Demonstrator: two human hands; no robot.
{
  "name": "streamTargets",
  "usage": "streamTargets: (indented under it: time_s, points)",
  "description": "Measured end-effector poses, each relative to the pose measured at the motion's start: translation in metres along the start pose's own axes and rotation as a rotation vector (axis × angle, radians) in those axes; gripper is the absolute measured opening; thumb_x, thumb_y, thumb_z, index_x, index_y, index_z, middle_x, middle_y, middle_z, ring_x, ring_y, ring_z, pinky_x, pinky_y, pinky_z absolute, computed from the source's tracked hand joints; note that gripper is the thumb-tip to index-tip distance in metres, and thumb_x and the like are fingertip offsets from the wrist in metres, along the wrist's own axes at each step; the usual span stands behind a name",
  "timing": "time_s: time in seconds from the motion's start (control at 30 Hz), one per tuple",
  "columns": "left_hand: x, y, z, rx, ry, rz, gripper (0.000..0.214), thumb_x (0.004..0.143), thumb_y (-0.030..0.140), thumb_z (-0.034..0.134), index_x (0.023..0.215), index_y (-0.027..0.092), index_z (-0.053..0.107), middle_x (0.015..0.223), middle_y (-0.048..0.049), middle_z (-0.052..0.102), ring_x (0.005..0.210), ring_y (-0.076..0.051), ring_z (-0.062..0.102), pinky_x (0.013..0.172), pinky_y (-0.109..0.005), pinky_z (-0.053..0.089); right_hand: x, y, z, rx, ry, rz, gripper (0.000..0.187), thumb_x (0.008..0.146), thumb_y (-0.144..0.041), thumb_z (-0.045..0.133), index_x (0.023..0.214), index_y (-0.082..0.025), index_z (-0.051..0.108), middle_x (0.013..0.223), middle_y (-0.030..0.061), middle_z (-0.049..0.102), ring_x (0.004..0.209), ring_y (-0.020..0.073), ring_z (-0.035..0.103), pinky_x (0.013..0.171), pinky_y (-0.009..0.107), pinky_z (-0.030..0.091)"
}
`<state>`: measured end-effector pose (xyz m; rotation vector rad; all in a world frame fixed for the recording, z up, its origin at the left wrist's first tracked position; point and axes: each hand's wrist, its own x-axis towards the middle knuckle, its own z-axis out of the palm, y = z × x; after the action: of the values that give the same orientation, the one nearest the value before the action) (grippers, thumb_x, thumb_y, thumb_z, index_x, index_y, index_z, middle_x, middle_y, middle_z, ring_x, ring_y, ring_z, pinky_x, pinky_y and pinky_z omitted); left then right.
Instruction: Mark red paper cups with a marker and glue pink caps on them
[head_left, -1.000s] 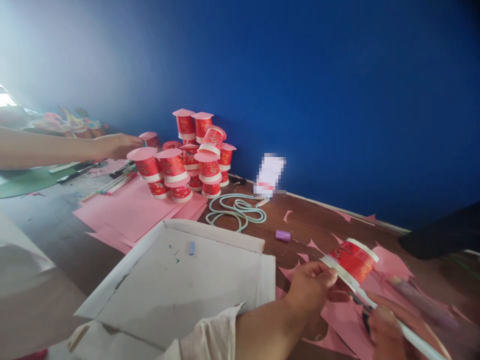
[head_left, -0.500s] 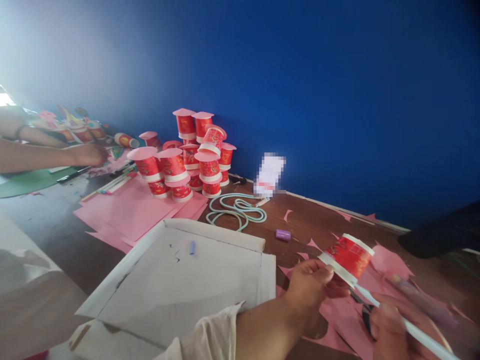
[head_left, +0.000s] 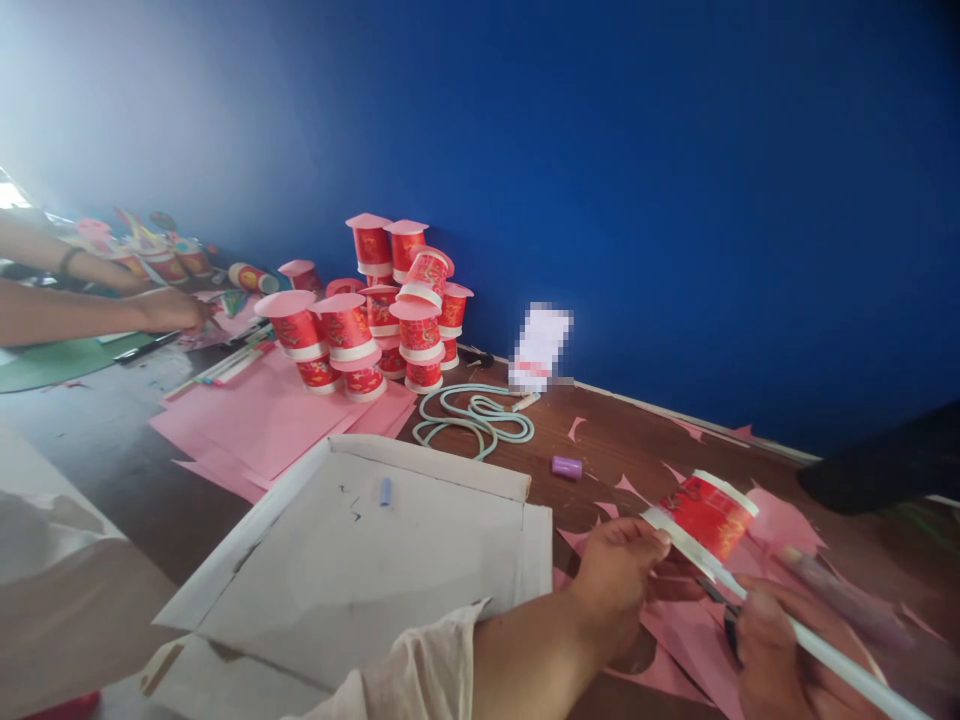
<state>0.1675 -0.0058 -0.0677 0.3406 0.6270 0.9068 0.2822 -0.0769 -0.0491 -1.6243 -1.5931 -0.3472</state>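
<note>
A red printed paper cup (head_left: 709,515) with a white rim is tilted on its side in my left hand (head_left: 619,570), whose thumb and fingers pinch it near the rim. My right hand (head_left: 787,650), at the lower right edge, is closed around a long pale pen-like stick (head_left: 840,665). The stick's tip touches or nearly touches the cup's white rim; its exact contact is blurred. Beneath both hands lie pink paper scraps (head_left: 675,655). Part of a dark object, perhaps a scissors handle (head_left: 731,630), shows beside my right fingers.
Red cups with pink paper discs (head_left: 345,330) stand stacked by the blue wall. Before them lie pink sheets (head_left: 247,420), a looped pale cord (head_left: 480,415), a purple cap (head_left: 566,468) and a white cardboard tray (head_left: 420,570). At left, a co-worker's hands (head_left: 176,310) handle pink paper.
The cup has shifted slightly right in my left hand. My right hand has moved a little left, with the stick's tip still at the cup's rim. The co-worker's hand moved slightly left.
</note>
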Motion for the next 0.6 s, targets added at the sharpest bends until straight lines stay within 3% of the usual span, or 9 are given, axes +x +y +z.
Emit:
streamTargets:
  time_s: [0.27,0.6]
  points:
    - [0.0012,-0.0018,-0.0009,-0.022,0.006,0.0,0.046,0.047,0.045,0.086,0.069,0.013,0.061,0.068,-0.0048,0.063,0.061,-0.014,0.06,0.059,-0.028,0.051,0.0004,0.0032,0.0016,0.01,0.056,-0.115,0.018,0.095,-0.027,0.052,0.085,-0.016,0.064,0.072,0.0065,0.068,0.062,0.0183,0.064,0.06,0.032,0.048]
    - [0.0002,0.0002,-0.0022,-0.063,0.005,-0.015,0.039,0.055,0.04,0.083,0.071,0.013,0.06,0.07,-0.0066,0.063,0.064,-0.016,0.061,0.061,-0.029,0.05,0.0002,-0.0017,-0.0021,0.013,-0.009,0.016,0.016,0.091,-0.029,0.055,0.081,-0.019,0.064,0.069,0.0072,0.067,0.062,0.0221,0.063,0.059,0.035,0.047]
